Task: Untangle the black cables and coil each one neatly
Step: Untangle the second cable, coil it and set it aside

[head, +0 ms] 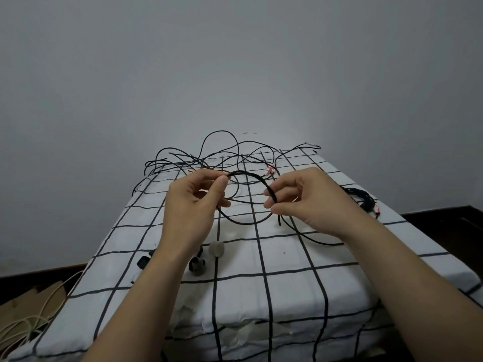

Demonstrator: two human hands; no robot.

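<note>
Work surface is a cloth-covered table, white fabric with a black grid, standing against a plain grey wall. Both hands are raised over the middle of the table, and both hold one black cable formed into a round coil of several turns. The left hand pinches the upper left of the coil between thumb and forefinger, the other fingers curled beneath. The right hand pinches the right side of the coil between thumb and fingertips. A short free end hangs just below the right hand, and a further strand of black cable runs along the cloth under the right wrist. A loose tangle of black cables lies along the far edge, with loops overhanging the far left corner and one strand reaching the far right corner. A small red and white tag sits within the tangle, just beyond the coil. A finished bundle of black cable rests at the right edge. Near the left forearm lie a small grey round object and a small black item; neither can be identified. On the floor beside the near left corner are cardboard and a cream cord.
</note>
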